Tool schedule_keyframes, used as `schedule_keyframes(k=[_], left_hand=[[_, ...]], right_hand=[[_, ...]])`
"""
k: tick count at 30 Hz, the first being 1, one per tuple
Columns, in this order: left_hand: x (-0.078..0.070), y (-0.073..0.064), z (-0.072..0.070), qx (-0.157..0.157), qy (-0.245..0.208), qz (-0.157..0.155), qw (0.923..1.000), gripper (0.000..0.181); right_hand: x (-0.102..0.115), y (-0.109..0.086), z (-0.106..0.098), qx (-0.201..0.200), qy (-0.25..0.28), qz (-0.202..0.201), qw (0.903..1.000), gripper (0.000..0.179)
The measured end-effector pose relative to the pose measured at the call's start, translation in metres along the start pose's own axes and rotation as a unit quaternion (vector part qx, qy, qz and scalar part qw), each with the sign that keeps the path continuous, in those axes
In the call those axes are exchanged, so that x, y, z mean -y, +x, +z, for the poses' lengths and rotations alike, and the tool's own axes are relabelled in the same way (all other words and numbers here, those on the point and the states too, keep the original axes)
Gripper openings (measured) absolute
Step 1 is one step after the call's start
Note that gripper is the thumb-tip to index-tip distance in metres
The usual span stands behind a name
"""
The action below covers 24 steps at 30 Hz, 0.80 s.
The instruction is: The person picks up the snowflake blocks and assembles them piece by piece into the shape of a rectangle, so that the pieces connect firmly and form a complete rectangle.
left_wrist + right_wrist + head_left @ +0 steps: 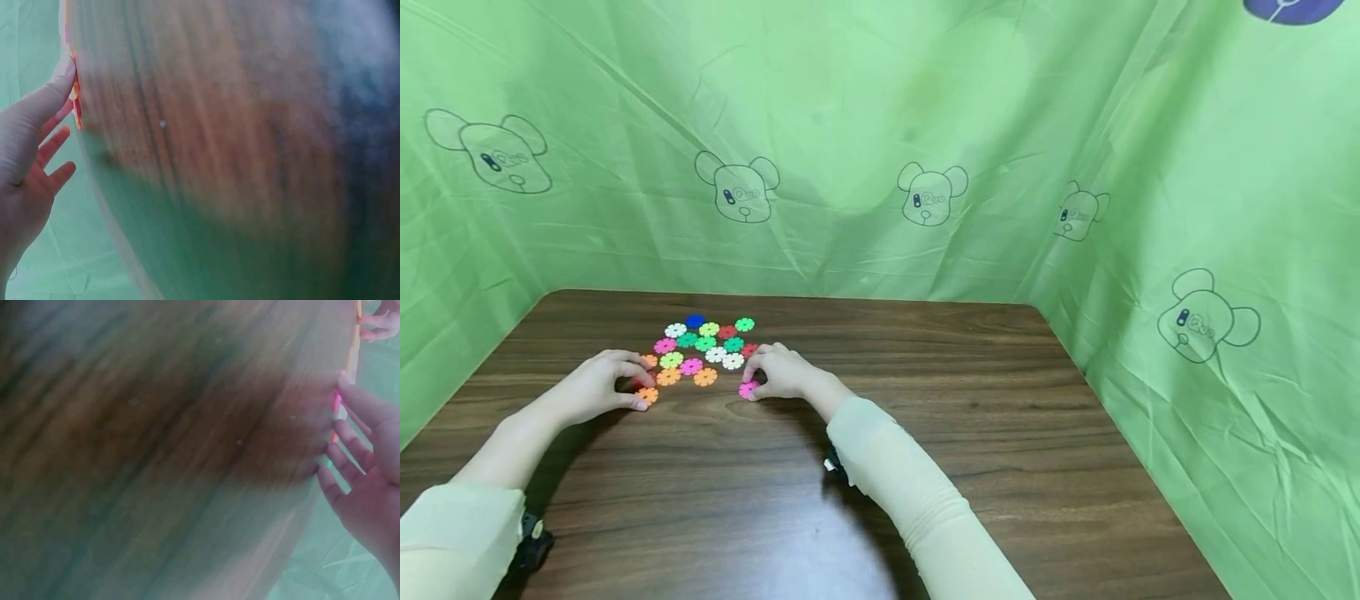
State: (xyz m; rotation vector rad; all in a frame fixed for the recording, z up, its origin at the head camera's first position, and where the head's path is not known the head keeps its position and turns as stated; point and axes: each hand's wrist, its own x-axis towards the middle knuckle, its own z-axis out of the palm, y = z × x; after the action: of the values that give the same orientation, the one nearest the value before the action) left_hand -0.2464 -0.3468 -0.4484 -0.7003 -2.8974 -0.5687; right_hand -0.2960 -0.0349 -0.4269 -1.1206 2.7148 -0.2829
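Flat plastic snowflake discs in several colours lie clustered on the table in the head view. My left hand (602, 387) is at the cluster's left edge, its thumb tip at an orange disc (648, 397) and its fingers over a red disc (642, 382) they partly hide. In the left wrist view those fingers (61, 178) are spread apart. On the right side, my right hand (781, 372) pinches a pink disc (747, 390) between thumb and finger at the table surface. Another red disc (749, 350) lies just beyond that hand.
Between the hands lie orange (705, 377), pink (691, 367) and white discs (733, 362). Farther back are a blue disc (696, 320) and a green disc (745, 324). The brown wooden table (970, 433) is enclosed by a green curtain (850, 100) with bear-head outlines.
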Motion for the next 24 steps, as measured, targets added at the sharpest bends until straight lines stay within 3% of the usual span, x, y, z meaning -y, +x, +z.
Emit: schedule_keyframes(k=[8,17,24], left_hand=[[-0.008,0.001,-0.001,0.000,0.002,-0.029,0.9996,0.029],[-0.021,0.006,-0.008,-0.002,0.023,-0.001,0.9997,0.019],[-0.041,0.012,-0.014,-0.031,0.020,0.010,0.9993,0.016]], right_hand=[[0.000,-0.006,-0.005,0.029,0.079,-0.011,0.9964,0.027],[-0.015,-0.021,-0.007,-0.009,0.121,-0.039,0.9918,0.017],[-0.027,-0.038,-0.024,-0.045,0.135,-0.047,0.9887,0.015]])
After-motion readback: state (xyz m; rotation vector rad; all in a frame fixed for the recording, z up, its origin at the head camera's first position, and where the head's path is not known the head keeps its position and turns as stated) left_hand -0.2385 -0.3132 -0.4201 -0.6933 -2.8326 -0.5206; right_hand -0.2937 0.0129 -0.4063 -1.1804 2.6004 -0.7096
